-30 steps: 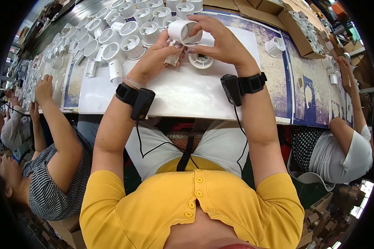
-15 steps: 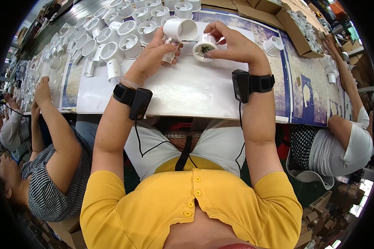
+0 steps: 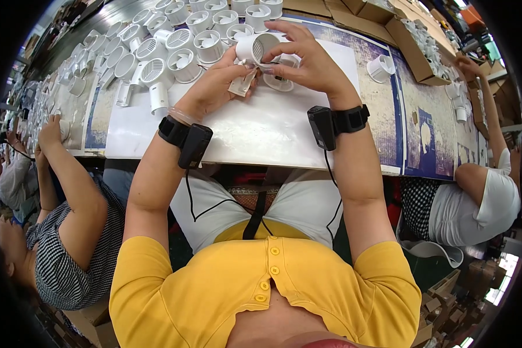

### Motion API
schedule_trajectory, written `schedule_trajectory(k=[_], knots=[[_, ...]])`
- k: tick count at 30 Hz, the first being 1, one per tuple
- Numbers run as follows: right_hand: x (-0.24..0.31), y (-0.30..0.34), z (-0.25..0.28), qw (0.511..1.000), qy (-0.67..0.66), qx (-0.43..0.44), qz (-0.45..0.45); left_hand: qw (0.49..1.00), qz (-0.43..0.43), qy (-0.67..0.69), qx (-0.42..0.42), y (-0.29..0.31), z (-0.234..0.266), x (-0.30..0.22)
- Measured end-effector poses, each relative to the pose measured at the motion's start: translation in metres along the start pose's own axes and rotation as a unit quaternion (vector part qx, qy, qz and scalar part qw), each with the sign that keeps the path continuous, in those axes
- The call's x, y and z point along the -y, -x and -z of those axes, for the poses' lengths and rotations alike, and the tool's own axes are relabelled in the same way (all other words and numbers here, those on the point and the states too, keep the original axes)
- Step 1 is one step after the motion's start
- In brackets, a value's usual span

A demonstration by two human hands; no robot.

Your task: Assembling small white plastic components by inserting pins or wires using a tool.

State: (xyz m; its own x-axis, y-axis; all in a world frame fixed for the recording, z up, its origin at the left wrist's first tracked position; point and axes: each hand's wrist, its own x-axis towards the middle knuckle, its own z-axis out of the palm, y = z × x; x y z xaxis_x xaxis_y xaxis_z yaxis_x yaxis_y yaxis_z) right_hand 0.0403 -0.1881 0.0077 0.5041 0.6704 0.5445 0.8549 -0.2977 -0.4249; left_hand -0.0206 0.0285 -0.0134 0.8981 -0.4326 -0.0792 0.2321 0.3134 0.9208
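My left hand [image 3: 223,82] is closed around a white fan housing [image 3: 246,50], a short open cylinder with a handle piece [image 3: 241,86] sticking out below it. The housing's open end points right. Beside that end, my right hand [image 3: 307,62] pinches thin wires between thumb and index finger, its other fingers raised and spread. The fingertips hide most of the wires. Just below the right hand, a round white part [image 3: 279,84] rests on the white work surface, half covered by the thumb and fingers.
Several white fan units [image 3: 207,43] stand in rows at the back left. A single white fan unit [image 3: 381,68] is to the right. An open cardboard box [image 3: 414,52] holds small white parts. Co-workers sit on both sides, one person's arm [image 3: 75,168] at the left.
My right hand has let go of the round white part and moved left to the wires by the housing. The housing has tilted and shifted slightly right in my left hand.
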Motion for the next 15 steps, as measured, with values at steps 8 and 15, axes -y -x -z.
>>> schedule_trajectory(k=[8, 15], knots=[[-0.006, -0.001, -0.008, 0.998, -0.067, 0.015, -0.012, 0.998, -0.002, -0.051, -0.036, 0.003, -0.011, -0.002], [-0.005, 0.013, 0.016, 0.973, -0.091, 0.081, -0.194, 0.996, -0.004, -0.074, -0.058, 0.005, -0.015, -0.007]])
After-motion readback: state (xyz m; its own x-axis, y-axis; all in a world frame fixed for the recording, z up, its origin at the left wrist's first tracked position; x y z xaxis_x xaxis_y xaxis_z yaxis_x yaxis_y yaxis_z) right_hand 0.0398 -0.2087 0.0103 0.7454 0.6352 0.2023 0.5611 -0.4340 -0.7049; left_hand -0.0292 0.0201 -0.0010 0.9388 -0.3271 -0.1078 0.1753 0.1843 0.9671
